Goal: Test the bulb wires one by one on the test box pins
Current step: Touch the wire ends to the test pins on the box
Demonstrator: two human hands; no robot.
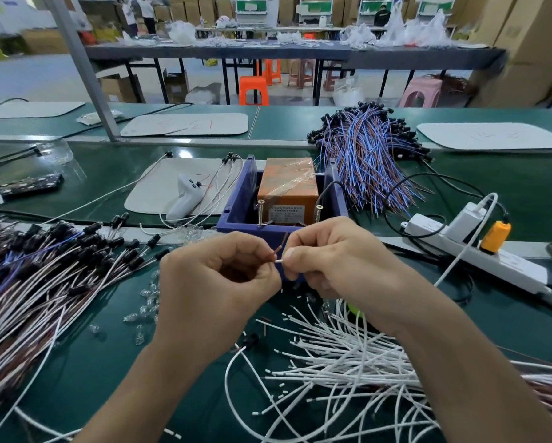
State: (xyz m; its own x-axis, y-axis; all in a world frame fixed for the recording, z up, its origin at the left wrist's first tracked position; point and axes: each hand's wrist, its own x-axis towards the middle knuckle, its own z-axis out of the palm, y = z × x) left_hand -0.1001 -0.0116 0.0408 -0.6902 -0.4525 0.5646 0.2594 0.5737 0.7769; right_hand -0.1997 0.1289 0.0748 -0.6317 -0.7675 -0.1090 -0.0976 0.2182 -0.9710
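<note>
Fingers (269, 276) of L hand (217, 276) are curled tight, thumb & forefinger pinching a brown wire end (276, 251) that sticks up-right w/ a bare tip. R hand (329, 260) is likewise curled, pinching a white wire end (280, 261) that points left. The 2 ends sit just beside each other between the hands; can't tell if they touch. Both hands hover over the green bench (76, 362), just in front of the test box (287, 187), which is orange, taped & sits in a blue tray (233, 215). Two screw pins (261, 212) stand upright at the box's near face, one L, one R; the wire ends are near them but apart. Loose white wires (348, 362) are strewn under the R forearm. A heap of black-capped bulb wires (44, 266) lies far L, & a blue/brown bundle (370, 155) lies behind-R of the box. White power strip (476, 254) w/ an orange plug is at R. White mat (159, 187) w/ a white handheld gadget (185, 196) lies L of the tray.
</note>
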